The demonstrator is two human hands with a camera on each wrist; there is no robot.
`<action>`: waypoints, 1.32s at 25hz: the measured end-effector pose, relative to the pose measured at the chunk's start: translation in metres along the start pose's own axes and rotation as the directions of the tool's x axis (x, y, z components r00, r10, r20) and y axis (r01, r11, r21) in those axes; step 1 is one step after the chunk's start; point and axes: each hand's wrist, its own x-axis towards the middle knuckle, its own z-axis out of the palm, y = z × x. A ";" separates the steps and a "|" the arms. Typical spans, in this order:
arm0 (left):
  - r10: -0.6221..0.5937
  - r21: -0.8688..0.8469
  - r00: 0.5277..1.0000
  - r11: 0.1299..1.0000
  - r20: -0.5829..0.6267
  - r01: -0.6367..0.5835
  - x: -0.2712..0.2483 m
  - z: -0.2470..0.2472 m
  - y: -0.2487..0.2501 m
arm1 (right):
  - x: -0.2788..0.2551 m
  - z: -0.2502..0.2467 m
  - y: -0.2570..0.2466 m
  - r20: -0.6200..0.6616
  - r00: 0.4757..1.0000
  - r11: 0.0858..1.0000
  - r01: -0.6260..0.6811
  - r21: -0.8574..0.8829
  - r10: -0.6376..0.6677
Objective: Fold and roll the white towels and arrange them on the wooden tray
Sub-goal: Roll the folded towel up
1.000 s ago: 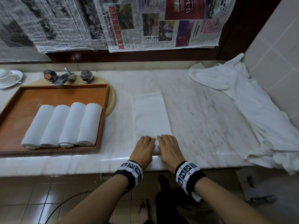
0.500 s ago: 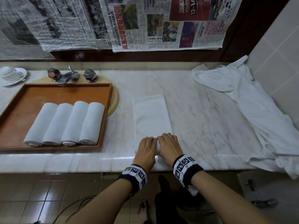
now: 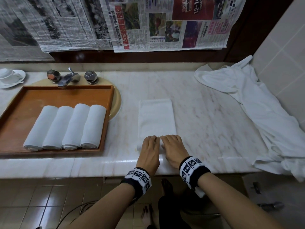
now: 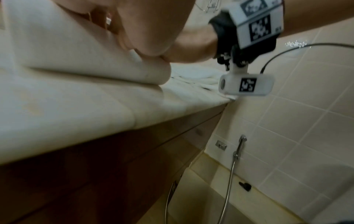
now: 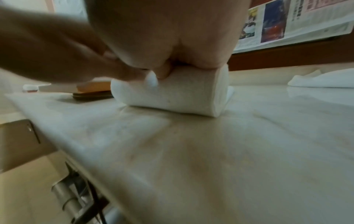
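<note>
On veined marble counter (image 3: 206,113): half-rolled white terry towel (image 3: 156,118), flat beyond; left hand (image 3: 149,150) and right hand (image 3: 174,150) curled over its cylinder. Leftward, wooden tray (image 3: 105,123) with four rolled towels (image 3: 66,128).

bathroom | marble counter (image 3: 206,113) | faucet (image 3: 69,78) | wall tiles (image 3: 280,52)

arms: bare, sleeveless | left wristband (image 3: 138,179): black, white panels with square black codes | right wristband (image 3: 193,169): same | right camera (image 4: 247,84): white, coded tag, black cable | feet: bare
</note>
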 end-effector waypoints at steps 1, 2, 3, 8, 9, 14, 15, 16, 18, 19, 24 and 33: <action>0.010 0.020 1.000 1.000 0.024 -0.010 -0.003 0.001 -0.001 | 0.002 -0.001 0.001 -0.001 1.000 1.000 0.003 -0.001 -0.003; 0.009 0.030 0.998 0.999 0.062 -0.011 -0.003 0.002 -0.003 | 0.004 -0.001 0.001 0.002 1.000 1.000 -0.004 0.002 0.004; 0.010 0.038 0.995 0.999 0.101 -0.013 -0.001 0.004 -0.006 | 0.005 0.001 0.000 -0.003 1.000 1.000 -0.024 0.006 0.024; 0.005 0.058 0.983 0.998 0.186 -0.016 0.027 0.004 -0.019 | -0.008 0.019 -0.014 -0.005 0.996 0.988 -0.088 -0.124 0.089; -0.001 0.049 0.982 0.999 0.189 -0.009 0.033 0.003 -0.019 | -0.010 0.019 -0.014 0.005 0.997 0.989 -0.080 -0.128 0.081; -0.065 0.041 0.992 0.997 0.106 0.061 0.034 -0.006 -0.010 | 0.011 -0.002 0.000 -0.002 0.999 0.996 -0.050 -0.074 0.050; -0.057 0.032 0.996 0.998 0.072 0.055 0.027 -0.005 -0.008 | 0.014 -0.005 0.001 0.020 0.999 0.998 -0.026 -0.061 0.028; -0.039 0.019 0.998 0.999 0.048 0.038 0.020 -0.003 -0.007 | 0.017 -0.008 0.001 0.043 0.999 0.999 -0.001 -0.055 0.004; 0.006 0.003 0.999 1.000 0.053 -0.006 0.006 0.001 -0.008 | 0.019 -0.006 0.001 0.052 0.999 0.999 0.005 -0.048 -0.003; 0.012 0.005 0.997 1.000 0.077 -0.012 0.004 0.002 -0.011 | 0.018 -0.005 -0.001 0.035 0.999 0.999 -0.012 -0.048 0.014; -0.080 0.038 0.971 0.997 0.224 0.073 0.032 -0.009 -0.020 | -0.013 0.015 -0.009 -0.031 0.999 0.992 0.014 -0.123 -0.018; -0.002 0.001 0.999 1.000 0.050 0.002 0.021 -0.003 -0.019 | 0.017 0.001 -0.002 0.016 1.000 0.999 0.016 -0.031 -0.016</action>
